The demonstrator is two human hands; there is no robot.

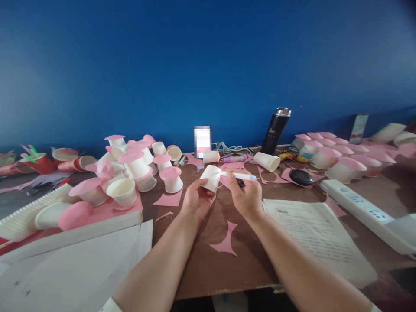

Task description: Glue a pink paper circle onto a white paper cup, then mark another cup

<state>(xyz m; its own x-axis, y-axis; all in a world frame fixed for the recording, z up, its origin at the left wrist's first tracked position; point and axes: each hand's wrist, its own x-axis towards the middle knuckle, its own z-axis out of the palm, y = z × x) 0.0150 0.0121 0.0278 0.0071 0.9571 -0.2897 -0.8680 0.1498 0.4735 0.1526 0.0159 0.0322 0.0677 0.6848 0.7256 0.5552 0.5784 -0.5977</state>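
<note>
My left hand is closed around a white paper cup, which it holds tilted above the brown table. In my right hand is a white marker pen with a blue end, gripped like a pencil. The pen's tip points left and meets or nearly meets the cup's side; contact is too small to make out. Scraps of pink paper lie on the table below the hands, and another pink piece is left of them.
White cups with pink paper discs crowd the left; more stand at right. A stack of nested cups lies far left. A black flask, a power strip, printed sheets and a toppled cup are around the right.
</note>
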